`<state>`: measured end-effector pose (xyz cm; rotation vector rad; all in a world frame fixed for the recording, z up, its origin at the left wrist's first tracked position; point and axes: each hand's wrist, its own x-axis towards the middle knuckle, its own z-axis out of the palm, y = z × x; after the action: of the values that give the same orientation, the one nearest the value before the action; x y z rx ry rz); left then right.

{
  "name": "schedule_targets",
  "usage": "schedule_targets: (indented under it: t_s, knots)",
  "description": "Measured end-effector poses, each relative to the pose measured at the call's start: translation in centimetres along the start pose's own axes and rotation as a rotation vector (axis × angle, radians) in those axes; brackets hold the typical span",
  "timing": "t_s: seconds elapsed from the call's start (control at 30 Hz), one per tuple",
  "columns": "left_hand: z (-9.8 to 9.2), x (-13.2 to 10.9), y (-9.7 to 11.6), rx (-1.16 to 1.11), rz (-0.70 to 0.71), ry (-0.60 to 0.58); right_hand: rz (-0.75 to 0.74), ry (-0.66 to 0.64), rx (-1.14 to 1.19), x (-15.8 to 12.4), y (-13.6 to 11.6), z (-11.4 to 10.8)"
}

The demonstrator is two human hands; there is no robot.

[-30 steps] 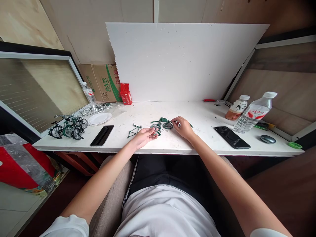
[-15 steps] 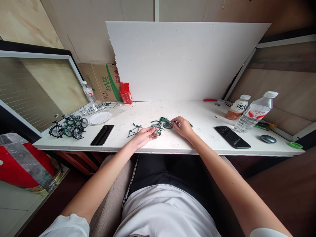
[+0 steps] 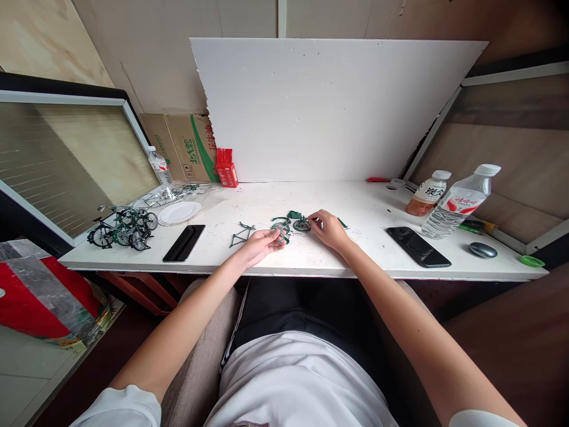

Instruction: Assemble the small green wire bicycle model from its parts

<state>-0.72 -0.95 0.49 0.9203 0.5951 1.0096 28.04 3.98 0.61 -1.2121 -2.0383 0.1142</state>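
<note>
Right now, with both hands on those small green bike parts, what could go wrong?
1. The left hand pinches a small wheel close to the table edge; if it slips, it may well drop to the floor.
2. The right hand works among loose green parts; a sweep of the wrist could scatter them.
3. The green frame lies beside the left wrist and could be knocked.

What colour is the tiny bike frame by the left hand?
Green frame, seen in the head view.

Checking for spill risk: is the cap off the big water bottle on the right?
No, the big water bottle stands upright with its white cap on, beside the smaller tea bottle.
</note>
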Motion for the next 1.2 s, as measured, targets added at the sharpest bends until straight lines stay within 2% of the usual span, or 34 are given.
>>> schedule_targets:
  t_s: [0.7,1.2]
  knots:
    - [-0.3,0.17,-0.17,0.045,0.01,-0.024,-0.017,0.004,0.003,-0.03,-0.12,0.02]
    - [0.19,-0.03,-0.08,0.092,0.033,-0.038,-0.009,-0.026,-0.008,-0.05,-0.64,-0.14]
